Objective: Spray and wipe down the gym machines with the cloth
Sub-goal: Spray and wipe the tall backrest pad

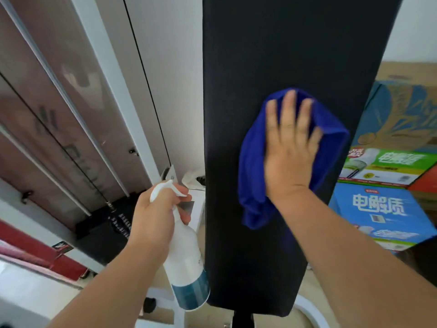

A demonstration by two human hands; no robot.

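— Where is the cloth?
— The blue cloth [253, 166] lies on the black pad [272, 43], nearer its right edge. The right hand [289, 152] presses it flat, 4 fingers straight.
— And the left hand [153, 216]?
— Its fingers are curled round the white spray bottle [189, 261], just beside the pad's left edge.
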